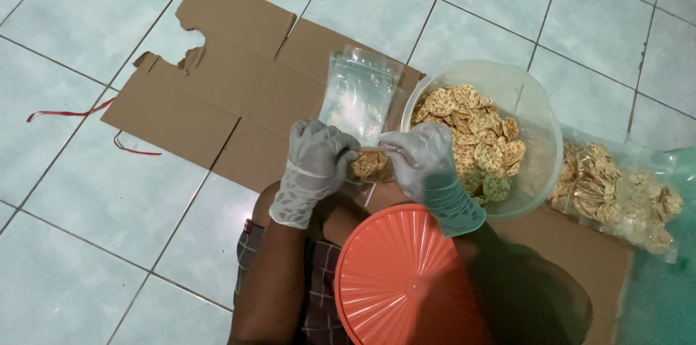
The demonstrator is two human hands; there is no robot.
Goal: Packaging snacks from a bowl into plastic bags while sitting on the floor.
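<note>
My two hands wear pale thin gloves and meet over a small clear pouch [370,164] filled with round speckled crackers. My left hand [316,159] pinches the pouch's top edge from the left. My right hand [422,158] pinches the same edge from the right. Just beyond the hands lies a stack of clear flat pouches [359,91] on the cardboard. To the right stands a translucent plastic bowl [533,109] half full of the same crackers [482,135].
A flattened brown cardboard sheet [210,77] covers the tiled floor [80,193]. An orange ribbed lid [402,280] rests on my lap. A large clear bag of crackers [616,196] lies at the right. A red string [69,113] trails at the left.
</note>
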